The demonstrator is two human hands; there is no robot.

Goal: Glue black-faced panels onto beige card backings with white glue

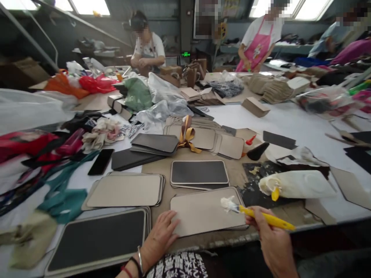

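My right hand (272,241) is closed round a yellow-handled brush (261,216). Its white, glue-laden bristles rest over the right edge of a tan rounded card panel (203,210) in front of me. My left hand (159,235) lies flat with fingers spread on that panel's left edge, holding nothing. A bracelet sits on the left wrist. A white glue bottle with a yellow nozzle (295,185) lies on its side just right of the brush tip.
Stacks of tan panels (124,190) and black-faced panels (198,172) (97,239) surround the work spot. A black phone (101,161) lies to the left. Fabric scraps, bags and card stacks crowd the table. Three people work at the far side.
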